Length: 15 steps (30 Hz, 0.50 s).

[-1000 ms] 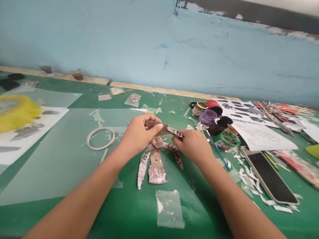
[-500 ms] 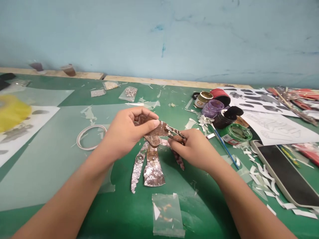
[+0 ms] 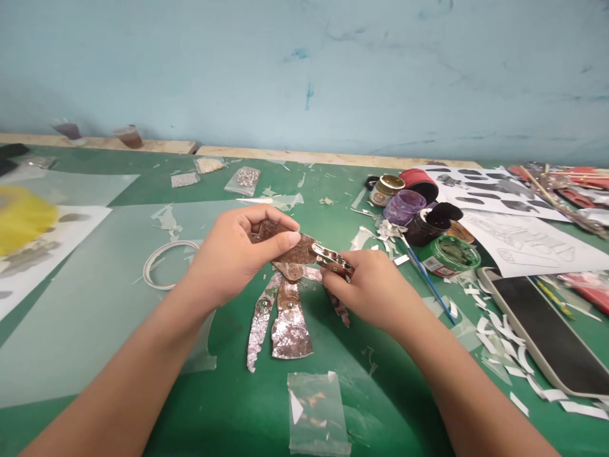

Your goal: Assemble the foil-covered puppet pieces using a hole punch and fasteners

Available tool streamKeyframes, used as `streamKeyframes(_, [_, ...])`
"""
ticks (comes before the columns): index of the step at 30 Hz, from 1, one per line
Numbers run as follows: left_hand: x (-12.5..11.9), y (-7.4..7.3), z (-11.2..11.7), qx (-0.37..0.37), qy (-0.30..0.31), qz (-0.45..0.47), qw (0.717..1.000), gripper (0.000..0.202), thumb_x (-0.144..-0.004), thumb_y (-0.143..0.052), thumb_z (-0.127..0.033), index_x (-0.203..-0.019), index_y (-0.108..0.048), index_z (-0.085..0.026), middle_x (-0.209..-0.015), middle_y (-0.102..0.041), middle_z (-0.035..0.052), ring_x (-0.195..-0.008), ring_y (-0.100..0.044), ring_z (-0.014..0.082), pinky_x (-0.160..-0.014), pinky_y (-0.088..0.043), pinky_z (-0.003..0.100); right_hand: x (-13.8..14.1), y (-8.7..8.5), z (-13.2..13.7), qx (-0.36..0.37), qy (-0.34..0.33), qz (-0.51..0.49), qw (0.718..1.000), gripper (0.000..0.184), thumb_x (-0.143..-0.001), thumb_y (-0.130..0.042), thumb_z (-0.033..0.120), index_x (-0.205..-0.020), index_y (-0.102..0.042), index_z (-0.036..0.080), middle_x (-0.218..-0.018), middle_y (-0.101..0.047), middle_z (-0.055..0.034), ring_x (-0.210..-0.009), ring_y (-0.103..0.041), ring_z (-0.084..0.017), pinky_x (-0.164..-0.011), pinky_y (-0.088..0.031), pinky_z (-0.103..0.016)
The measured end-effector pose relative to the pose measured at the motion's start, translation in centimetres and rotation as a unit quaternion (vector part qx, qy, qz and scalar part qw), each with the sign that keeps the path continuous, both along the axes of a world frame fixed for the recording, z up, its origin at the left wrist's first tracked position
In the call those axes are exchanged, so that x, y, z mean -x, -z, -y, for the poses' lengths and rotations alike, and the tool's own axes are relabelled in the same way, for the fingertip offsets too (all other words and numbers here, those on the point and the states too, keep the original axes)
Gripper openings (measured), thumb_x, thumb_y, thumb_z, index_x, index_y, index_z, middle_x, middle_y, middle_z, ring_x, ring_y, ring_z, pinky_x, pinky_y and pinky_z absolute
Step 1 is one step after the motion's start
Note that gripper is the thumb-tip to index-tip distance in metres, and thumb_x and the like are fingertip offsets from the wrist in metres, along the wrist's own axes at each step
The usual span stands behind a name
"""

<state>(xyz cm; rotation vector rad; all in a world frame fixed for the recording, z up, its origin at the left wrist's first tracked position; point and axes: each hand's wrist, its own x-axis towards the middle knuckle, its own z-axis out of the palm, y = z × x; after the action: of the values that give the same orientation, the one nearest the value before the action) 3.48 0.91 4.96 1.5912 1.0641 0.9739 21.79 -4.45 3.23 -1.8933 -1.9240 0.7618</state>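
Note:
My left hand (image 3: 233, 254) pinches a brown, foil-covered flat piece (image 3: 292, 247) between thumb and fingers, just above the green table (image 3: 380, 368). My right hand (image 3: 375, 285) grips the shiny strip-shaped end (image 3: 333, 259) of the same jointed figure. Beneath both hands, more silver-brown foil pieces (image 3: 290, 320) of the figure lie flat on the table, fanned out toward me.
A small clear plastic bag (image 3: 316, 412) lies near me. A white tape ring (image 3: 164, 263) sits left. Right of my hands stand paint jars (image 3: 404, 206), a blue brush (image 3: 428, 279), a phone (image 3: 547, 330), printed paper sheets (image 3: 528, 244) and white paper scraps. A yellow object (image 3: 21, 216) is far left.
Both hands keep hold of the foil figure; the fingers have shifted slightly on it. The camera view has tilted down a little, then steadied.

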Motion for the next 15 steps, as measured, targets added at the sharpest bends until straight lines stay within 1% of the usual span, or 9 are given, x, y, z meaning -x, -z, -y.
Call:
streamKeyframes(3, [0.0, 0.1, 0.0, 0.003, -0.005, 0.004, 1.000, 0.012, -0.068, -0.078, -0.024, -0.076, -0.071, -0.018, -0.067, -0.068, 0.0041, -0.059, -0.062, 0.0150, -0.048, -0.048, 0.023, 0.3, 0.0, 0.0, -0.020, 0.021, 0.058, 0.998, 0.027, -0.077, -0.048, 0.026, -0.051, -0.042, 0.021, -0.044, -0.052, 0.0003, -0.047, -0.044, -0.012, -0.051, -0.029, -0.025])
streamKeyframes(5, [0.0, 0.0, 0.1, 0.001, -0.008, 0.003, 1.000, 0.012, -0.068, -0.077, -0.024, -0.076, -0.071, -0.017, -0.063, -0.066, 0.0033, -0.056, -0.060, 0.0141, -0.047, -0.047, 0.023, 0.4, 0.0, 0.0, -0.037, 0.037, 0.094, 0.994, 0.028, -0.074, -0.050, 0.027, -0.050, -0.039, 0.021, -0.045, -0.047, 0.0005, -0.047, -0.038, -0.012, -0.050, -0.026, -0.026])
streamKeyframes(7, [0.0, -0.1, 0.2, -0.006, -0.010, -0.001, 1.000, 0.014, -0.069, -0.077, -0.025, -0.078, -0.070, -0.017, -0.059, -0.062, 0.0021, -0.053, -0.059, 0.0134, -0.046, -0.045, 0.023, 0.4, 0.3, -0.2, -0.048, 0.048, 0.108, 0.992, 0.028, -0.072, -0.051, 0.028, -0.049, -0.037, 0.021, -0.044, -0.042, 0.0012, -0.046, -0.032, -0.012, -0.049, -0.023, -0.026])
streamKeyframes(8, [-0.1, -0.1, 0.3, -0.014, -0.014, 0.005, 1.000, 0.017, -0.070, -0.077, -0.026, -0.083, -0.070, -0.017, -0.057, -0.060, 0.0010, -0.052, -0.057, 0.0128, -0.045, -0.044, 0.023, 0.4, 0.4, -0.3, -0.053, 0.055, 0.105, 0.992, 0.028, -0.071, -0.051, 0.028, -0.048, -0.036, 0.021, -0.044, -0.039, 0.0015, -0.047, -0.030, -0.011, -0.048, -0.023, -0.027])
streamKeyframes(10, [-0.3, 0.2, 0.5, -0.037, -0.032, 0.050, 0.998, 0.028, -0.073, -0.075, -0.031, -0.097, -0.066, -0.020, -0.059, -0.058, -0.0010, -0.051, -0.056, 0.0116, -0.044, -0.043, 0.022, 0.2, 0.6, -0.9, -0.065, 0.068, 0.069, 0.993, 0.029, -0.070, -0.051, 0.028, -0.047, -0.034, 0.021, -0.044, -0.034, 0.0025, -0.047, -0.027, -0.011, -0.048, -0.021, -0.027])
streamKeyframes(12, [-0.8, 0.8, 0.7, -0.064, -0.058, 0.137, 0.987, 0.042, -0.075, -0.072, -0.038, -0.112, -0.058, -0.024, -0.070, -0.060, -0.0008, -0.056, -0.058, 0.0114, -0.048, -0.046, 0.022, 0.4, 0.7, -1.7, -0.090, 0.086, -0.004, 0.992, 0.030, -0.069, -0.050, 0.027, -0.047, -0.030, 0.022, -0.045, -0.028, 0.0039, -0.049, -0.022, -0.010, -0.048, -0.018, -0.027])
streamKeyframes(13, [-1.2, 1.2, 0.7, -0.068, -0.060, 0.181, 0.979, 0.048, -0.074, -0.072, -0.042, -0.115, -0.055, -0.026, -0.080, -0.062, 0.0009, -0.064, -0.061, 0.0122, -0.053, -0.049, 0.023, 0.7, 0.6, -2.1, -0.105, 0.094, -0.050, 0.989, 0.030, -0.069, -0.049, 0.027, -0.048, -0.028, 0.022, -0.046, -0.025, 0.0046, -0.049, -0.020, -0.009, -0.048, -0.017, -0.027])
streamKeyframes(15, [-1.7, 2.0, 0.8, -0.057, -0.027, 0.239, 0.969, 0.062, -0.065, -0.079, -0.046, -0.116, -0.051, -0.028, -0.100, -0.063, 0.0044, -0.084, -0.065, 0.0157, -0.066, -0.054, 0.025, 1.8, 0.2, -2.8, -0.125, 0.089, -0.135, 0.979, 0.028, -0.068, -0.049, 0.029, -0.049, -0.029, 0.022, -0.048, -0.023, 0.0054, -0.051, -0.020, -0.009, -0.047, -0.018, -0.025])
